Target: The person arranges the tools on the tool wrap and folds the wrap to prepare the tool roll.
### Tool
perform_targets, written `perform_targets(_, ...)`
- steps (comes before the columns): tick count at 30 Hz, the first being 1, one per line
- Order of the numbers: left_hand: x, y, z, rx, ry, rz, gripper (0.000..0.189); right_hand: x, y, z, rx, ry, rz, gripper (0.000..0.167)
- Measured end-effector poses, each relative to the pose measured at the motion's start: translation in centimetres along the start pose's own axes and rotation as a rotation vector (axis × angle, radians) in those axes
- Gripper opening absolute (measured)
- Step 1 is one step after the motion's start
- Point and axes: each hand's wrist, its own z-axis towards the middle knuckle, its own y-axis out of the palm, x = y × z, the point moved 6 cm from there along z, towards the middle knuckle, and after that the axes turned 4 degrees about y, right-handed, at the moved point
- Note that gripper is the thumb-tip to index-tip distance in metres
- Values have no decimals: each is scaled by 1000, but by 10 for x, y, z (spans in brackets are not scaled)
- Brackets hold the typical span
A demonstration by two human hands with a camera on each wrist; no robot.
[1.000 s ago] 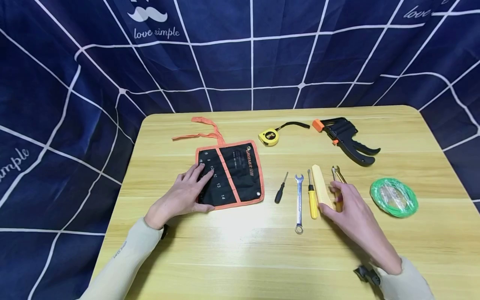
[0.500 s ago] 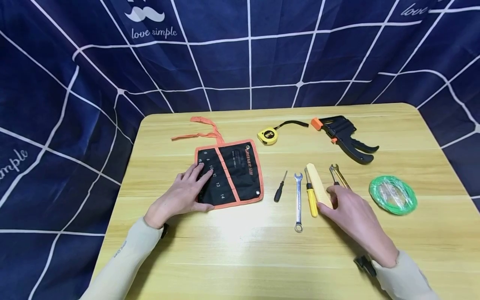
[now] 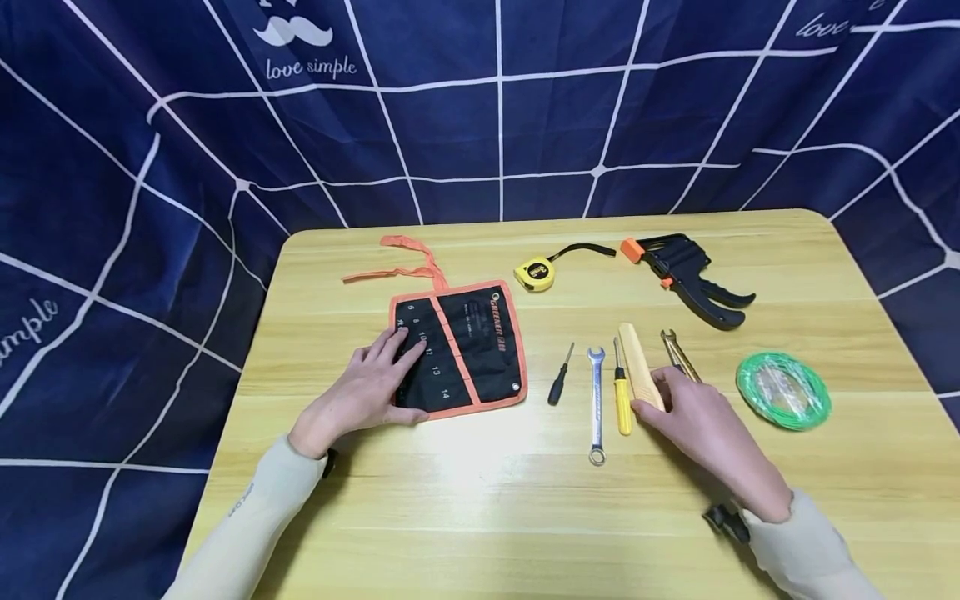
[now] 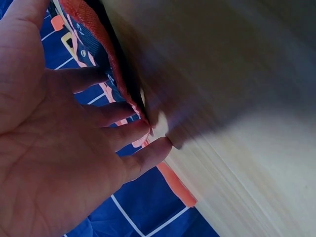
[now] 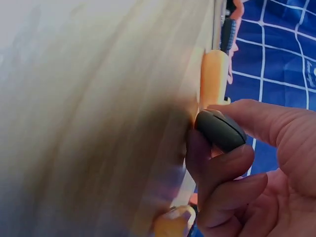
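My left hand [image 3: 363, 396] rests with fingers spread on the left edge of a black tool pouch [image 3: 483, 342] trimmed in orange. In the left wrist view its fingertips [image 4: 160, 150] reach the table by the trim. My right hand [image 3: 708, 425] pinches the near end of a long pale-yellow bar [image 3: 637, 358] between thumb and fingers. In the right wrist view the bar's rounded end [image 5: 222, 129] looks dark grey, with a slit; its kind is unclear. Just left of the bar lies a yellow-handled screwdriver [image 3: 623, 404]. Brass-coloured wrenches [image 3: 682, 358] lie partly hidden behind the right hand.
Left of the yellow screwdriver lie a silver combination wrench [image 3: 597, 404] and a small black screwdriver [image 3: 557, 387]. Farther back are a yellow tape measure [image 3: 535, 273] and a black bar clamp [image 3: 693, 283]. A green wire coil [image 3: 783, 390] lies at the right.
The bar tilted left against the yellow screwdriver, then swung back and rolled, showing a ridged side, with my right fingers on it. The left hand stays on the tool pouch.
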Motion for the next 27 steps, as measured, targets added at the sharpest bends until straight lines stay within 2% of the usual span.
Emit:
perform_targets(4, 1, -1, 1, 5, 1, 2, 114, 4, -3, -3, -24, 11, 51, 49)
perform_targets(10, 1, -1, 0, 8, 3, 0, 114, 8, -12, -4, 22, 17, 159, 54)
perform_targets(19, 1, 1, -1, -7, -2, -8, 114, 14, -20, -3, 32, 23, 470, 54)
perform_targets(27, 3, 0, -1, -12, -11, -48, 115, 13, -28, -5, 72, 15, 589, 48)
